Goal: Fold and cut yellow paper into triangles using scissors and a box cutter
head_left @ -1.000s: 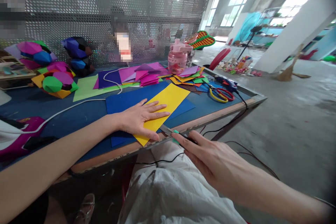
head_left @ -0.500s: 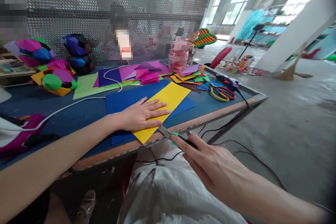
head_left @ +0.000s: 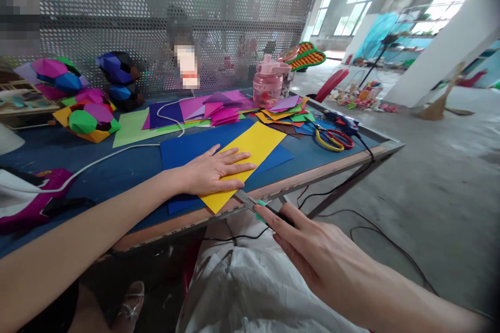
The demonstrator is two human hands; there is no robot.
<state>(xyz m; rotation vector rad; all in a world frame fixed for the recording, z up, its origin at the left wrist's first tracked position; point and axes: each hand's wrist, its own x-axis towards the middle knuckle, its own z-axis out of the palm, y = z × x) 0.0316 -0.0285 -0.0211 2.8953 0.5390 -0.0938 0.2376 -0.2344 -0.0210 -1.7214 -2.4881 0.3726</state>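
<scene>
With fingers spread, my left hand (head_left: pixel 219 170) lies flat on a strip of yellow paper (head_left: pixel 255 148). Beneath that strip are blue sheets (head_left: pixel 182 153) on the blue-topped table. My right hand (head_left: pixel 312 242) is closed round the dark handle of a knife (head_left: pixel 246 200) with green tape near its blade. The blade points to the left and its tip meets the yellow paper's lower right edge, just below my left thumb. Whether the tip goes under the paper I cannot tell.
Scissors (head_left: pixel 334 139) and a glue gun (head_left: pixel 339 120) lie at the table's right end. Coloured paper pieces (head_left: pixel 222 106) and a pink bottle (head_left: pixel 267 83) are behind the blue sheets. Faceted paper balls (head_left: pixel 88 119) stand left. A white cable (head_left: pixel 101 153) crosses the tabletop.
The view has shifted a little, so everything sits slightly further right. The knife blade has slid slightly down and back along the yellow paper's edge; my left hand stays flat in place.
</scene>
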